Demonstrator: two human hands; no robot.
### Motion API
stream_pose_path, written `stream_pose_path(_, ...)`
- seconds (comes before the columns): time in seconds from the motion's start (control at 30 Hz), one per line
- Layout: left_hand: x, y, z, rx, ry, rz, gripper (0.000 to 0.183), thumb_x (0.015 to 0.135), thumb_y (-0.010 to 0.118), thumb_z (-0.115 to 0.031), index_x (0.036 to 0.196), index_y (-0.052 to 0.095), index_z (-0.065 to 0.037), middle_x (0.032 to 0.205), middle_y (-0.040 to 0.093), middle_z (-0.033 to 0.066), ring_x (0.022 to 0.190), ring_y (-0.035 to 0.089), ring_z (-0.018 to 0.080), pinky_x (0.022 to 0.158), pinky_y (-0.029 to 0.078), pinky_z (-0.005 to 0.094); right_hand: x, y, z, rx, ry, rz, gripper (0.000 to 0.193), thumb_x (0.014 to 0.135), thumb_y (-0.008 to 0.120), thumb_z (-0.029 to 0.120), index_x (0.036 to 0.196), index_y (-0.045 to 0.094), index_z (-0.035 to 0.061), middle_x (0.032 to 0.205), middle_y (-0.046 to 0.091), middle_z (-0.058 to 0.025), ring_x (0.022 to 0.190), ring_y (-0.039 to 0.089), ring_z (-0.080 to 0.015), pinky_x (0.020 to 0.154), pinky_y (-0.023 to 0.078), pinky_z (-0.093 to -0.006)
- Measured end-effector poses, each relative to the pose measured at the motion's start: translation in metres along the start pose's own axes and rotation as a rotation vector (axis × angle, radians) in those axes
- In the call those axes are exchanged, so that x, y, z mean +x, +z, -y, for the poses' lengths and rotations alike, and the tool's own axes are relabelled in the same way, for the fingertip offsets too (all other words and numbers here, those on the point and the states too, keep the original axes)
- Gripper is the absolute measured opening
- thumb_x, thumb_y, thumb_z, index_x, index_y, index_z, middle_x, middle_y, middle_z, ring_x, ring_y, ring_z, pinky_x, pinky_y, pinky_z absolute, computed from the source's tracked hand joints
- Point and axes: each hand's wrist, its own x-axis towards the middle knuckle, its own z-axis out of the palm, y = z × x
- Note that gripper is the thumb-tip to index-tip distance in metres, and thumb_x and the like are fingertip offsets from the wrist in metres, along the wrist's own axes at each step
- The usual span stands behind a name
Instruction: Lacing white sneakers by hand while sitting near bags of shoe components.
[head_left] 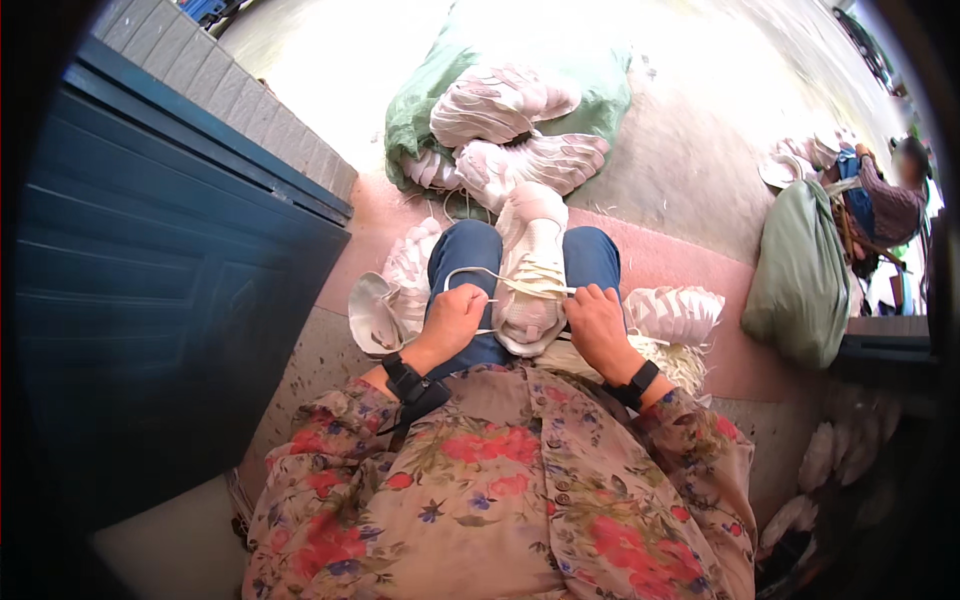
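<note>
A white sneaker is held between my knees, toe pointing away from me. Its cream shoelace runs across the shoe from one hand to the other, with a loop rising on the left side. My left hand, to the left of the shoe, is closed on the lace. On the shoe's right side my right hand grips the lace between thumb and fingers. The exact finger positions under both hands are partly hidden.
More white shoes lie on a green sack ahead. Shoes stand by my left leg, near a round pale dish. Bundled laces are at my right. A blue door stands left; a person sits far right behind a full sack.
</note>
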Motion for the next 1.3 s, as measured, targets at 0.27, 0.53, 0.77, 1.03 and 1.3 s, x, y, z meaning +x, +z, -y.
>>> stream_pose_path(0.27, 0.002, 0.013, 0.002, 0.135, 0.06, 0.015, 0.015, 0.086, 0.055, -0.015, 0.084, 0.058, -0.001, 0.077, 0.062, 0.0193, 0.072, 0.06, 0.037, 0.064, 0.047, 0.0447, 0.003, -0.003, -0.004, 0.108, 0.211, -0.076, 0.01, 0.076, 0.065, 0.019, 0.079, 0.062, 0.0094, 0.078, 0.058, -0.0056, 0.08, 0.053, -0.025, 0.073, 0.04, -0.0375)
stream_pose_path(0.53, 0.009, 0.015, -0.018, 0.346, 0.15, 0.099, 0.016, 0.088, 0.054, -0.018, 0.081, 0.058, -0.004, 0.078, 0.061, 0.0167, 0.072, 0.061, 0.0371, 0.063, 0.049, 0.0457, -0.002, -0.006, -0.002, 0.067, 0.188, -0.024, 0.016, 0.077, 0.066, 0.023, 0.068, 0.064, 0.0104, 0.071, 0.057, -0.0051, 0.077, 0.053, -0.0246, 0.071, 0.04, -0.0384)
stream_pose_path(0.77, -0.004, 0.015, -0.031, 0.542, 0.256, 0.06, 0.02, 0.084, 0.058, -0.021, 0.073, 0.055, -0.005, 0.069, 0.06, 0.0136, 0.058, 0.062, 0.0306, 0.05, 0.05, 0.0384, -0.003, -0.003, 0.003, 0.029, 0.16, 0.002, 0.024, 0.078, 0.066, 0.03, 0.067, 0.065, 0.0092, 0.071, 0.057, -0.0065, 0.079, 0.054, -0.0252, 0.071, 0.038, -0.0392)
stream_pose_path(1.03, 0.005, 0.017, -0.035, 0.692, 0.458, 0.116, 0.006, 0.076, 0.055, -0.008, 0.071, 0.054, -0.005, 0.068, 0.058, 0.0108, 0.055, 0.063, 0.0256, 0.045, 0.05, 0.0338, -0.006, 0.004, -0.004, 0.355, 0.21, -0.012, 0.012, 0.079, 0.063, 0.018, 0.08, 0.062, 0.0066, 0.073, 0.058, -0.008, 0.079, 0.055, -0.0256, 0.07, 0.041, -0.0378)
stream_pose_path(1.3, 0.011, 0.021, -0.051, 0.914, 0.585, 0.225, 0.005, 0.072, 0.057, -0.009, 0.073, 0.058, -0.005, 0.078, 0.054, 0.0085, 0.061, 0.063, 0.0204, 0.044, 0.05, 0.0289, 0.011, -0.015, 0.013, -0.156, -0.09, 0.233, 0.012, 0.073, 0.056, 0.009, 0.084, 0.059, 0.0078, 0.078, 0.056, -0.0061, 0.082, 0.054, -0.0223, 0.069, 0.039, -0.0357)
